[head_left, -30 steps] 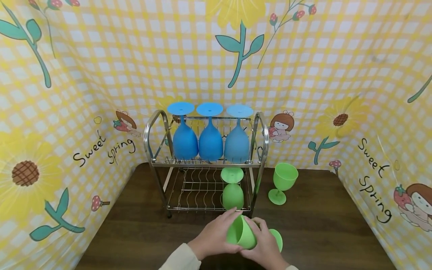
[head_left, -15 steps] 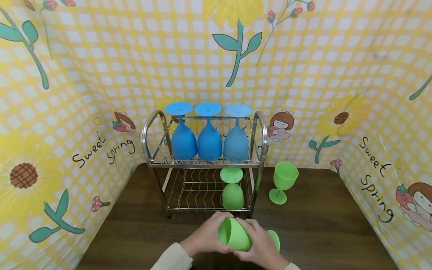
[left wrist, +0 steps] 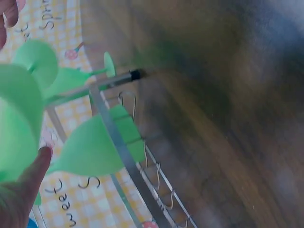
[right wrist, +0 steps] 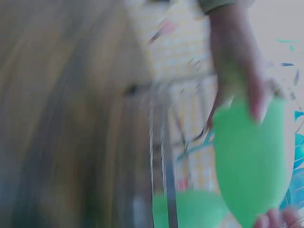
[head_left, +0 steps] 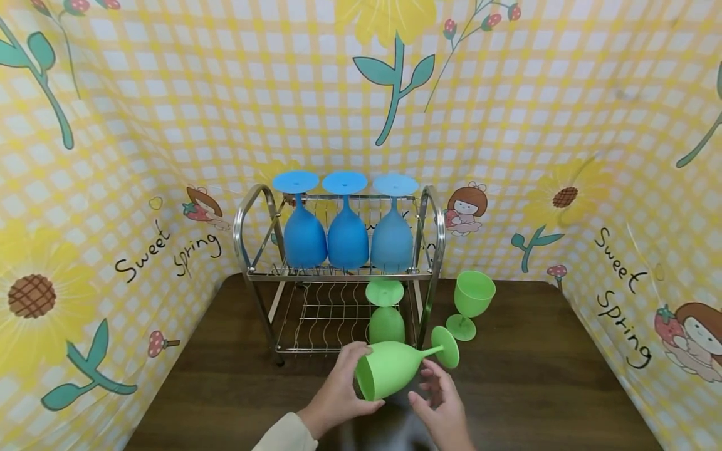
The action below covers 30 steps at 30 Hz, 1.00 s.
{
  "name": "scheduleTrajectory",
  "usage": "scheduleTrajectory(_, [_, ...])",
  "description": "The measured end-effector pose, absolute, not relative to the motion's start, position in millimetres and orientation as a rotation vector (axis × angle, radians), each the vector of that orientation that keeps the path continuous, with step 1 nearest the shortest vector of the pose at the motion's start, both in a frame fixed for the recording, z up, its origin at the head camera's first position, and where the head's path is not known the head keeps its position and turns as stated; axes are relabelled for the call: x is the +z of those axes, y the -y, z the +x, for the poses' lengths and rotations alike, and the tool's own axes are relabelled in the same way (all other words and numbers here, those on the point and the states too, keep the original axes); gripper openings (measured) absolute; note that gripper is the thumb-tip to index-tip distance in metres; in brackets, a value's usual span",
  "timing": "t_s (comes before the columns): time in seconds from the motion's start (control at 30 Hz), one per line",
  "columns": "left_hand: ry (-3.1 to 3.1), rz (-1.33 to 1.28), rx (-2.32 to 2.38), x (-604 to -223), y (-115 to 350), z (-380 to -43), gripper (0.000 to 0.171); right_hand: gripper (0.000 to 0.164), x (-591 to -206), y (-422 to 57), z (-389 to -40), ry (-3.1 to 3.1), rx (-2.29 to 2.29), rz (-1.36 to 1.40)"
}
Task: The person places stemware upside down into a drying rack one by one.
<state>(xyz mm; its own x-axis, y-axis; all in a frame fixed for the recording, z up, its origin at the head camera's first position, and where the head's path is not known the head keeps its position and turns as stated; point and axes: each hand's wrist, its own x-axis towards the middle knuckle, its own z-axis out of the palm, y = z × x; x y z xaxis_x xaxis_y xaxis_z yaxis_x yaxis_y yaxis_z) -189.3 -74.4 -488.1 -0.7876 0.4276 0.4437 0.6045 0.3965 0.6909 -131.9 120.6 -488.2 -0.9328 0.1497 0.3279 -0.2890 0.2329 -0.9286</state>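
My left hand (head_left: 338, 391) grips a green plastic goblet (head_left: 395, 369) by the rim end of its bowl, fingers above and thumb below. The goblet lies on its side in the air before the rack, mouth toward the left, foot toward the upper right. Just below its stem is my right hand (head_left: 442, 404), fingers loosely bent and wrapped round nothing. In the right wrist view the left hand (right wrist: 237, 71) holds the bowl (right wrist: 251, 156), and right fingertips (right wrist: 280, 219) show near its narrow end. Behind it, another green goblet (head_left: 387, 326) stands upside down on the lower shelf.
A two-tier metal dish rack (head_left: 338, 276) stands on the dark wooden table (head_left: 214, 401). Its top tier bears upside-down goblets: two blue (head_left: 305, 241) and one paler blue (head_left: 392, 243). An upright green goblet (head_left: 475, 295) stands right of the rack. Checked cloth (head_left: 507, 125) surrounds the table.
The held goblet has turned, its foot swinging up and its mouth tipping lower left. My right hand has come off the bowl and moved below the stem; my left hand keeps its grip.
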Motion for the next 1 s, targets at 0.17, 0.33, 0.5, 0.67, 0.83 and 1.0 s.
scheduleTrajectory(0.17, [2.201, -0.976, -1.157, -498.0, 64.9, -186.1, 0.085, 0.08, -477.5, -111.5, -129.4, 2.194, 2.03, -0.02])
scheduleTrajectory(0.33, [1.942, -1.027, -1.042, -502.5, 56.1, -186.1, 0.091, 0.095, -473.5, -101.3, -130.8, 2.083, 2.182, -0.022])
scheduleTrajectory(0.5, [1.812, -1.032, -0.984, -503.8, 52.0, -190.3, 0.084, 0.103, -469.1, -90.4, -128.3, 1.962, 2.247, -0.052])
scheduleTrajectory(0.67, [1.707, -1.035, -0.941, -508.8, 46.8, -192.0, 0.061, 0.107, -465.8, -84.9, -131.5, 1.848, 2.238, -0.044])
scheduleTrajectory(0.83, [1.686, -1.028, -0.947, -518.0, 40.3, -188.4, 0.06, 0.112, -463.4, -83.7, -139.1, 1.829, 2.171, -0.084])
scheduleTrajectory(1.0, [1.702, -1.019, -0.978, -521.7, 37.9, -185.9, 0.061, 0.117, -463.8, -84.0, -144.0, 1.863, 2.104, -0.103])
